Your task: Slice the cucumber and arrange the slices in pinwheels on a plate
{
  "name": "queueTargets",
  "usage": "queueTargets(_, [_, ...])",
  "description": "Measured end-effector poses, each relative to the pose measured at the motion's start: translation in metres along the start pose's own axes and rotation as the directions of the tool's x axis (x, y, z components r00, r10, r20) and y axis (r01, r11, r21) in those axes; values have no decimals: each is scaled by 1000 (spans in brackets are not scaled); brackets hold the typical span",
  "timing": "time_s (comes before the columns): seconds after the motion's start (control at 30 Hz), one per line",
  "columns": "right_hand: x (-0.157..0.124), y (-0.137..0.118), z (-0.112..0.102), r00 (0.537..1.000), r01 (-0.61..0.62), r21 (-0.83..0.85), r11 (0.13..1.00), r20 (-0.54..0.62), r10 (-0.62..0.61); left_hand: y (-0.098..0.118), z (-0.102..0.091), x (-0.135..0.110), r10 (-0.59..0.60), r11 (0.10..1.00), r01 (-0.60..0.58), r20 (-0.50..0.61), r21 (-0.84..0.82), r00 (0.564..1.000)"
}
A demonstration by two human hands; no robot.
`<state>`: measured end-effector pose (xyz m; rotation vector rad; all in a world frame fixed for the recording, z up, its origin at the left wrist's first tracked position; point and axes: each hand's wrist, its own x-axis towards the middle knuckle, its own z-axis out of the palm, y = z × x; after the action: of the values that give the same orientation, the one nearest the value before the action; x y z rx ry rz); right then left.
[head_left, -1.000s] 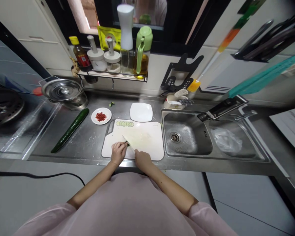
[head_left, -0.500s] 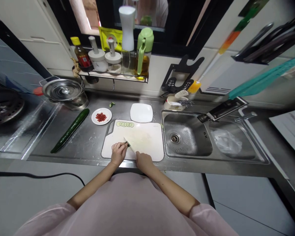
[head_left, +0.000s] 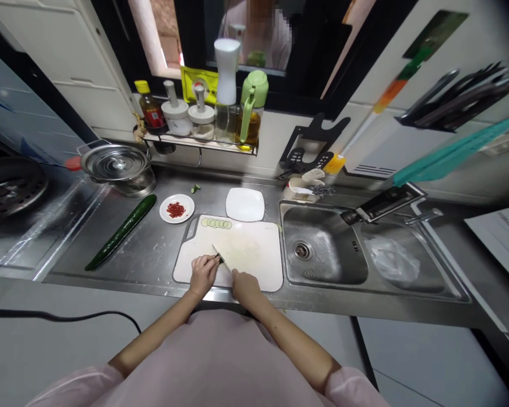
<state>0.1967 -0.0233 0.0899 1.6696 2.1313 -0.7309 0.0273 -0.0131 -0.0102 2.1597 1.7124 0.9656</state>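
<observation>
A white cutting board (head_left: 254, 254) lies on the steel counter by the sink. My right hand (head_left: 245, 284) is closed round the handle of a knife (head_left: 221, 257) whose blade slants over the board. My left hand (head_left: 203, 272) sits at the board's near edge, fingers curled over a small piece under the blade that I cannot make out. A row of cucumber slices (head_left: 216, 224) lies along the board's far edge. A whole cucumber (head_left: 122, 231) rests on the counter to the left.
A small plate of red chilli bits (head_left: 177, 208) and a white square plate (head_left: 245, 204) sit behind the board. A lidded pot (head_left: 116, 164) stands far left, a condiment rack (head_left: 201, 121) at the wall, the sink (head_left: 322, 249) on the right.
Only the view has tilted, so everything sits lower in the picture. Both hands and the knife stay in the same place on the board.
</observation>
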Motion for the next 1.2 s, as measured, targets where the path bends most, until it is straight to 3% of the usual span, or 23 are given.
queueTargets(0.4, [7,1,-3,998,-25,52,998,-53,28,6,-3,1,-51,999,51,32,-11,998])
queueTargets(0.73, [-4,32,-9,972,-117,71,991,-198,129,9,-7,3,-119,987,127,85,-96,989])
queueTargets(0.87, [-4,44,-18,944,-185,47,982,-268,191,14,-10,6,-145,981,151,59,-118,988])
queueTargets(1.07, [-2,55,-31,867,-247,-40,968,-455,203,29,-22,46,-317,935,289,-118,-208,941])
queueTargets(1.2, [0,59,-36,835,-229,-94,969,-531,146,45,-36,91,-292,943,287,-2,-168,956])
